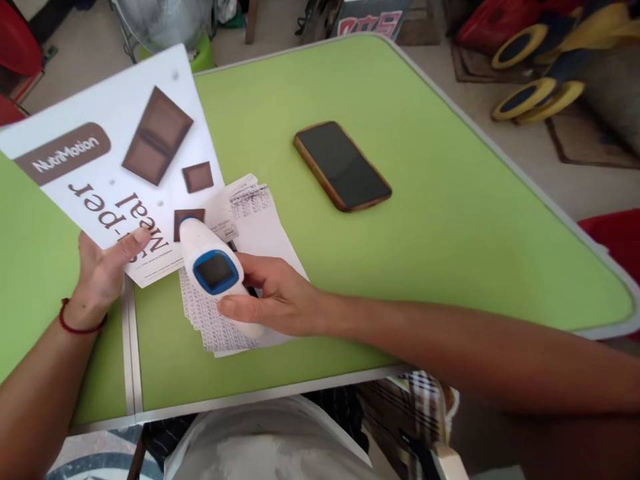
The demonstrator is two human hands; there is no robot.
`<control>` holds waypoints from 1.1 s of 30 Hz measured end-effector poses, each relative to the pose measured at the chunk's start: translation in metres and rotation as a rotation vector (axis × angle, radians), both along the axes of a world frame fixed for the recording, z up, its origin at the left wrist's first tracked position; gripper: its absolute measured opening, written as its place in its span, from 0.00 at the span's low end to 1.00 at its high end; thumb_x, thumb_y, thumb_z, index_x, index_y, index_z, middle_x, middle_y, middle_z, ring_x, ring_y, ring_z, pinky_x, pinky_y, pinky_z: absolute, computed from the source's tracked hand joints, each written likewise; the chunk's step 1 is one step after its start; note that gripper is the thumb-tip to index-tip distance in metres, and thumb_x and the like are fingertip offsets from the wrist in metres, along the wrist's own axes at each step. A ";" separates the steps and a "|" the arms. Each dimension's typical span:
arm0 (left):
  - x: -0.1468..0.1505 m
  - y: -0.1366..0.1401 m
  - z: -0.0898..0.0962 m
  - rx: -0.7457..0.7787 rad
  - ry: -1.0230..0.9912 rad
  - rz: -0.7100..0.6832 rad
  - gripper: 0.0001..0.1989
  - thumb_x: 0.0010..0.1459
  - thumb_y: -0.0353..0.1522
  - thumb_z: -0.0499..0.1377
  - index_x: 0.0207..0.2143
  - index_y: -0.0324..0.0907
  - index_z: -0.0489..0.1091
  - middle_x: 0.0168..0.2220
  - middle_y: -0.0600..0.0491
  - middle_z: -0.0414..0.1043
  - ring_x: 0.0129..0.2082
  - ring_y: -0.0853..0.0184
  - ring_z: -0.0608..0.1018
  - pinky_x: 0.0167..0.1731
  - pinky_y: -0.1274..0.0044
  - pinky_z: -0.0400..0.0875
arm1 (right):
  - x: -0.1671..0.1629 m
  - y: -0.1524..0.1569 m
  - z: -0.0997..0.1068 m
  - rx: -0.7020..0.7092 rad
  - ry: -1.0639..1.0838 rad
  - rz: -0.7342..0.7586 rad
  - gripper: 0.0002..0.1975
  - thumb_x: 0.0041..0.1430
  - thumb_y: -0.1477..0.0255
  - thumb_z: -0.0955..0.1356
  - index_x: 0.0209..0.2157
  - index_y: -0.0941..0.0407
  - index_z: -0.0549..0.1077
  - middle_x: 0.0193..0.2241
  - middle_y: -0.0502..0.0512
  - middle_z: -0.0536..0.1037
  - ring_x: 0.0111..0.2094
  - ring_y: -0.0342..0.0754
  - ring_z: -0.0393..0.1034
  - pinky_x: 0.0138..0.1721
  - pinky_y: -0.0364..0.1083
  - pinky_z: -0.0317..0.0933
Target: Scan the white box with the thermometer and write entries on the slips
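Note:
My left hand (107, 267) grips the lower edge of a white NutriMotion box or sheet (150, 73) printed with chocolate pieces, its thumb on the front face. In my right hand (280, 293) is a white infrared thermometer (205, 247) with a dark screen in a blue frame. Its blue-rimmed tip overlaps the lower right part of the printed face; whether it touches I cannot tell. Beneath the thermometer lies a stack of papers (273, 233) covered in handwriting, partly hidden by my right hand.
On the green table (425, 247), a dark-screened phone in a brown case (345, 167) lies right of the papers. A metal strip (131, 353) crosses the table at left. Beyond it are a fan (167, 23), a yellow-wheeled toy (530, 73) and red seats (613, 247).

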State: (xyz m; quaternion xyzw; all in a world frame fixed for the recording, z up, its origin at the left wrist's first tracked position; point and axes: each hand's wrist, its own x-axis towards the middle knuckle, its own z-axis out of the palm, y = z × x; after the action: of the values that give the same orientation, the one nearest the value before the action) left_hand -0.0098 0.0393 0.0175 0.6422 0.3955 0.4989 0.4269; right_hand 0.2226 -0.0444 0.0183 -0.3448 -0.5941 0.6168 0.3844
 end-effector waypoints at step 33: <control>0.001 -0.009 0.001 0.017 0.016 0.036 0.21 0.47 0.42 0.70 0.42 0.44 0.73 0.41 0.50 0.77 0.39 0.57 0.79 0.39 0.67 0.78 | 0.001 -0.002 0.000 0.007 0.019 0.038 0.11 0.54 0.64 0.70 0.32 0.55 0.68 0.25 0.47 0.67 0.25 0.40 0.58 0.25 0.40 0.57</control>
State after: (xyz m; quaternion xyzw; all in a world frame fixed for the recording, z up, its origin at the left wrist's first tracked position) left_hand -0.0087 0.0299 0.0187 0.6426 0.4060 0.5048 0.4092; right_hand 0.2236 -0.0466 0.0185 -0.3262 -0.5991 0.6251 0.3793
